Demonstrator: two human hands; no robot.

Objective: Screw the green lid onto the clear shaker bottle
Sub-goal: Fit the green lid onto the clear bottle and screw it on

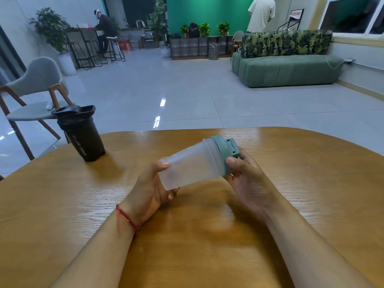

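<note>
bottle (191, 163) held tilted above the tabletop (207, 235), lid (223, 150) on its mouth. left hand (149, 188) grips the base, right hand (247, 179) grips the lid.

Left hand (150, 187): palm up, fingers (164, 164) curled in a grip, red string on wrist.
Right hand (247, 179): fingers wrapped in a grip, thumb forward.

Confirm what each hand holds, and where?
Left hand grips the clear shaker bottle at its base end; right hand grips the green lid on its mouth.
</note>
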